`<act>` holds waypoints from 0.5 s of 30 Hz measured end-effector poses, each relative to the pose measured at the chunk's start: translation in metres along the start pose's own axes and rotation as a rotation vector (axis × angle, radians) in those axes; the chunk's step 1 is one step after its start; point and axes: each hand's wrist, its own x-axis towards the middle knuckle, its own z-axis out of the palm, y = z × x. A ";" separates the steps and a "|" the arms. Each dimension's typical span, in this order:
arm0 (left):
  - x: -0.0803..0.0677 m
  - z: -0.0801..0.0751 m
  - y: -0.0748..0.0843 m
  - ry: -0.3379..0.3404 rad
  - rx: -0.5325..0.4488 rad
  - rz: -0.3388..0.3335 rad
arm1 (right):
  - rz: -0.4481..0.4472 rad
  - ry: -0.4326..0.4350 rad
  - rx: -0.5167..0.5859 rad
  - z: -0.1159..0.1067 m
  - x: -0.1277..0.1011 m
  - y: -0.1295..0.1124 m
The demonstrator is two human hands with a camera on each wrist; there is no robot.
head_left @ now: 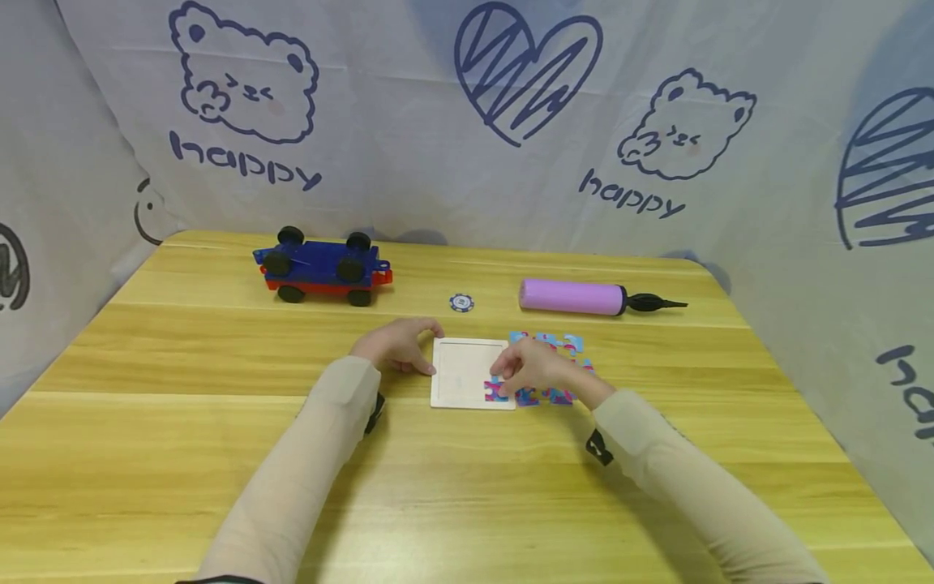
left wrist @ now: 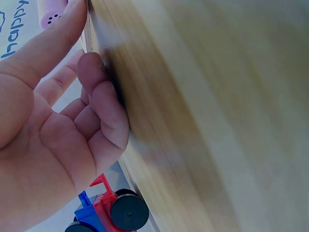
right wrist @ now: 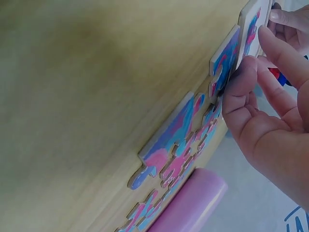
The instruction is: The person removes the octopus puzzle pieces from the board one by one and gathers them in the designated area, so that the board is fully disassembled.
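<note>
At frame centre my white puzzle tray (head_left: 461,369) holds one pink-blue puzzle piece (head_left: 495,392), pinched by my right hand's (head_left: 531,369) fingers; my left hand (head_left: 397,345), fingers relaxed, steadies the tray's edge.

I read "happy" twice on the backdrop cloth (head_left: 467,186), far left under one bear drawing and far right under another (hand-lettered, dark blue); nothing else I see is legible.

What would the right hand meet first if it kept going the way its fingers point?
Probably the left hand: the right hand points leftward across the puzzle tray, though depth is unclear.
</note>
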 end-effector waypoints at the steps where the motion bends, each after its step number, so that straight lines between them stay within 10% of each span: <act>1: 0.000 0.000 0.000 -0.001 0.001 -0.003 | -0.002 0.000 -0.001 0.000 0.000 0.000; 15: 0.000 0.000 0.001 -0.005 0.008 -0.010 | -0.030 0.004 -0.013 0.002 0.002 0.001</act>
